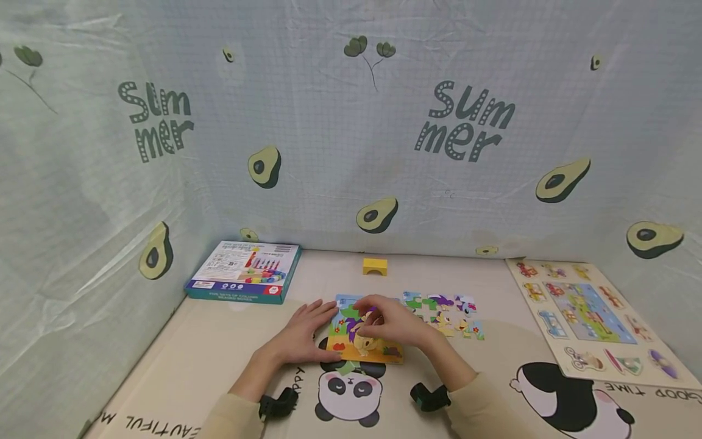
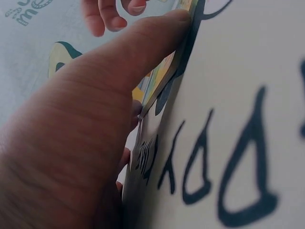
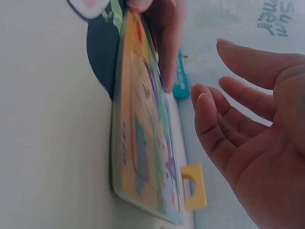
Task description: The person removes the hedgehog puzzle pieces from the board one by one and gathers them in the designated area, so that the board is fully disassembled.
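A colourful picture puzzle board with a cartoon figure lies flat on the panda-print mat. My left hand rests along its left side, fingers spread and extended, the thumb on the near left edge. In the left wrist view that thumb reaches across the board's rim. Over the board's upper right part hovers my right hand, its fingers loosely bent. The right wrist view shows this right hand raised off the board surface, with nothing between thumb and fingers. Partly joined jigsaw pieces lie just right of the board.
A flat toy box lies at the back left. Behind the puzzle stands a yellow arch block near the fabric wall. On the right is a large wooden picture board. Avocado-print fabric encloses the back and sides.
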Demonstrator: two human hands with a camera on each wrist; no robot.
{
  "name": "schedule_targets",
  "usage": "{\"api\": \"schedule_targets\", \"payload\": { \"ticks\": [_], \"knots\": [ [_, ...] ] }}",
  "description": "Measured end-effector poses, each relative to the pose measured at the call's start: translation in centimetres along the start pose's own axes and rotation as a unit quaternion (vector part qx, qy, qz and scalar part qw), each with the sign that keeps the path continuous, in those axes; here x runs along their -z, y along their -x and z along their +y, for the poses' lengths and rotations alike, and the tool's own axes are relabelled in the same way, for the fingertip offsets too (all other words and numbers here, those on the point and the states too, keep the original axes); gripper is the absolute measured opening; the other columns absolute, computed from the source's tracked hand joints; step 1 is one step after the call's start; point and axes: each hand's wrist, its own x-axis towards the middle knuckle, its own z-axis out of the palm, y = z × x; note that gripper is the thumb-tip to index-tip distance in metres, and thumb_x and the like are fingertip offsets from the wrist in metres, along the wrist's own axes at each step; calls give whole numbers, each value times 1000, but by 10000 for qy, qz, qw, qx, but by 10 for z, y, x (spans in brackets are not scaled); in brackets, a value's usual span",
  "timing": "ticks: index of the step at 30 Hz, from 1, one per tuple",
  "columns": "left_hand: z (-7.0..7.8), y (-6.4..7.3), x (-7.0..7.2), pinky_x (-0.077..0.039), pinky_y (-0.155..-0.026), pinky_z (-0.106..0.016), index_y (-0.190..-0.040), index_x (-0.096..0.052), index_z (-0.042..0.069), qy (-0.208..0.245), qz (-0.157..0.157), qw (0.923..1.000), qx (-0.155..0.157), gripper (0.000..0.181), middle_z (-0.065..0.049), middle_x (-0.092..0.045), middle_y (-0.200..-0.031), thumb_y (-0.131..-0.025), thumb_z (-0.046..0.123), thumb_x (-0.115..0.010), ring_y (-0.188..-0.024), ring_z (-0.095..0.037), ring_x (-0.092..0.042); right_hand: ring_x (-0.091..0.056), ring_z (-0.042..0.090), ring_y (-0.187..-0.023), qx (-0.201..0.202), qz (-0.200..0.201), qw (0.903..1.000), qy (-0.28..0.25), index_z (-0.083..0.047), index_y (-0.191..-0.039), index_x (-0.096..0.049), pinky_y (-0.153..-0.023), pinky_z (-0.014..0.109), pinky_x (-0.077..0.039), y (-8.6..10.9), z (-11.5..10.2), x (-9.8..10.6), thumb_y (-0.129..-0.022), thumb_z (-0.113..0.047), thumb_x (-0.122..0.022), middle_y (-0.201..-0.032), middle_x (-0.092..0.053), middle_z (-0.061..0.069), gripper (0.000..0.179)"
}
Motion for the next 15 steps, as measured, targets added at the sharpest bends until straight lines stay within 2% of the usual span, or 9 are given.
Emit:
{"api": "schedule_targets", "payload": {
  "ticks": [8,15],
  "knots": [
    [1,1,0,-6,-120,-58,-154,-44,15,61,-25,10000,-72,97,-2,-35,-161,-76,63,-77,-152,-33,-15,-61,16,-85,-350,-181,9992,-86,-6,-130,-61,-73,24,-57,-3,1,-19,-92,-15,-76,-111,-63,4,42],
    [1,3,2,-5,-120,-59,-155,-44,14,79,3,9999,-106,97,-2,-35,-161,-77,61,-78,-152,-34,-14,-59,15,-83,-504,-229,9983,205,-6,-126,-63,-75,24,-54,-6,0,-26,-91,-17,-77,-101,-61,0,40]
  ]
}}
